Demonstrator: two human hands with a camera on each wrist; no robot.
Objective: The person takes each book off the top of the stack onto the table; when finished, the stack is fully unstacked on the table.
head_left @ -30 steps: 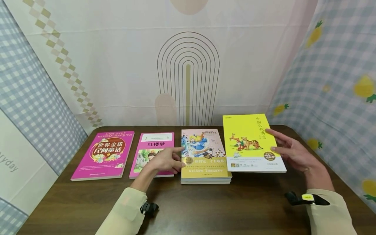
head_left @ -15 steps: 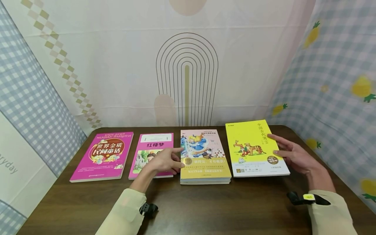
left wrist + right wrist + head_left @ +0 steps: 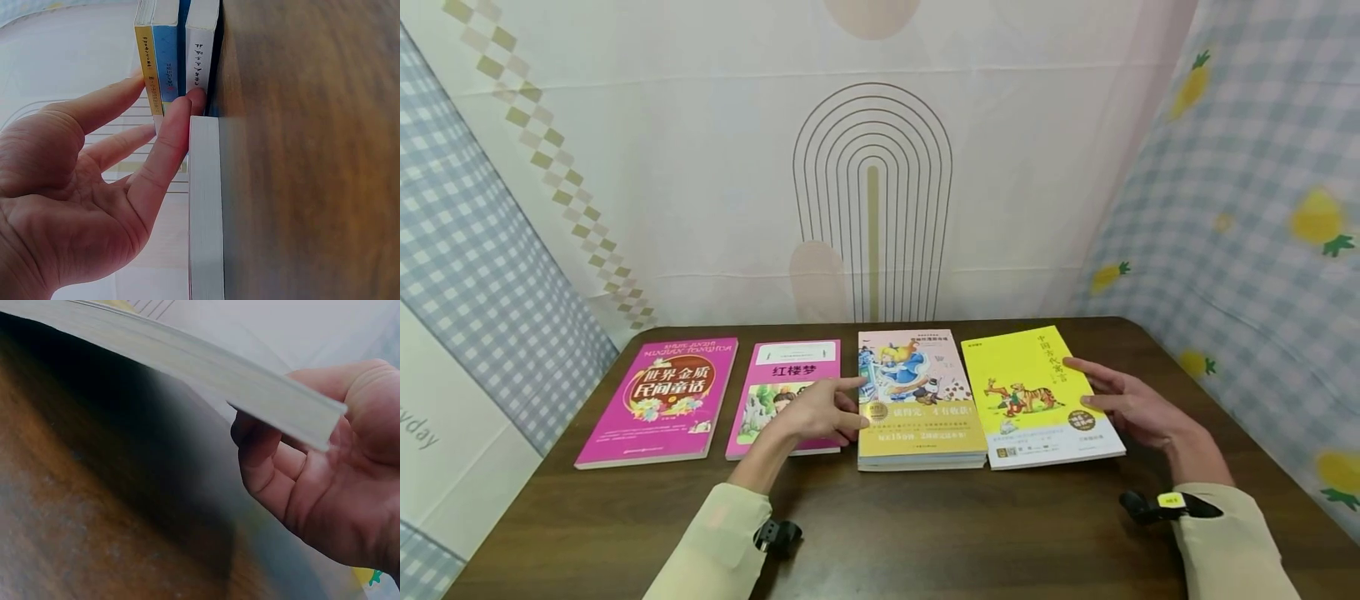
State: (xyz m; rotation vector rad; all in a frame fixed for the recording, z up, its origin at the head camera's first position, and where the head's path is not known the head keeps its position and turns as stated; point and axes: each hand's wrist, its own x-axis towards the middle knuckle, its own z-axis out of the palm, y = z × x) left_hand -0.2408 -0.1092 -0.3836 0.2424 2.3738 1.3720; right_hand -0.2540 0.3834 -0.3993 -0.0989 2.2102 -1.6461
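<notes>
My right hand (image 3: 1138, 408) pinches the right edge of a yellow-and-white paperback book (image 3: 1026, 396), thumb on the cover and fingers beneath. In the right wrist view the held book (image 3: 250, 397) slants, its edge near the hand raised above the table. Its left side lies close beside a stack of books (image 3: 917, 400) with a pink-and-gold top cover. My left hand (image 3: 820, 412) reaches across a pink book (image 3: 756, 417) to the stack's left side. The left wrist view shows its extended fingertips against the yellow, blue and white spines (image 3: 200, 56).
A magenta book (image 3: 662, 400) lies at the far left of the brown wooden table (image 3: 925, 533). Behind the table hangs a pale patterned cloth (image 3: 722, 192). Checked cloth (image 3: 1247, 242) flanks the right side.
My right hand has lowered the yellow book toward the table and then shifted it left, up beside the stack. The left hand has stayed at the stack's left side.
</notes>
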